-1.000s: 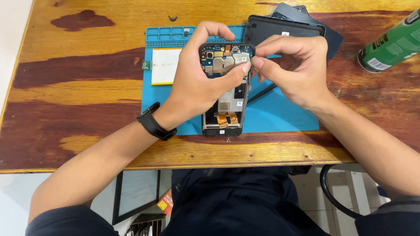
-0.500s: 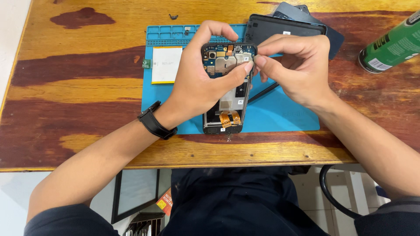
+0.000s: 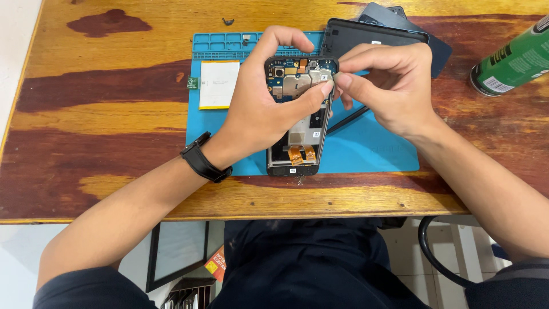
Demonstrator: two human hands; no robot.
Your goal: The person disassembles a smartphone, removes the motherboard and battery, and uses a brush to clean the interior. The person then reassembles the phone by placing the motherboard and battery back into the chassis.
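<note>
Fingers of your left hand wrap around the opened phone, holding it above the blue mat. Your right hand pinches at the phone's top right corner, beside the black back cover.

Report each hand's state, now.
Left hand: closed around the opened phone.
Right hand: fingertips pinched at the phone's top corner; what they hold cannot be told.
</note>
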